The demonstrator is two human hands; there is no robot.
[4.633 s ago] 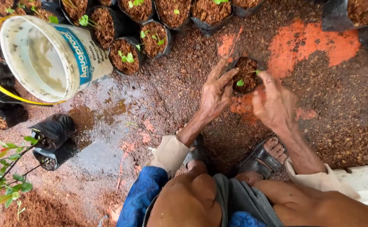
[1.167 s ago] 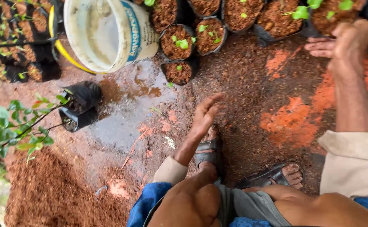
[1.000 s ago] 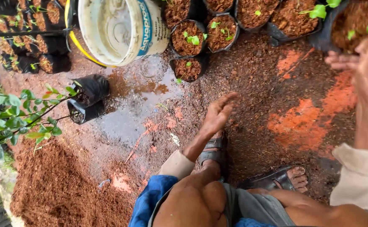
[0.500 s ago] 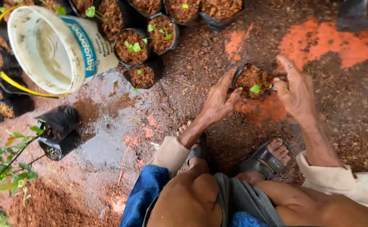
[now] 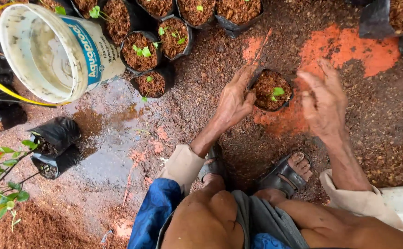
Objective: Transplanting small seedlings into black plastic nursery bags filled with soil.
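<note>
The person squats in sandals (image 5: 284,173) on wet ground (image 5: 118,152) strewn with brown soil. The left hand (image 5: 233,100) reaches forward, its fingers loosely bent and their tips touching the left rim of a small black grow bag (image 5: 271,90) filled with soil and holding one green seedling (image 5: 277,91). The right hand (image 5: 323,103) hovers just right of the bag, open with fingers spread, holding nothing; it is blurred. The bag stands upright on an orange patch between the two hands. Two empty black bags (image 5: 56,145) lie at the left. Farther off, a white bucket (image 5: 54,50) lies tipped on its side beside rows of filled bags (image 5: 153,41). Half a second ago the right hand touched the bag's rim; now it is apart.
</note>
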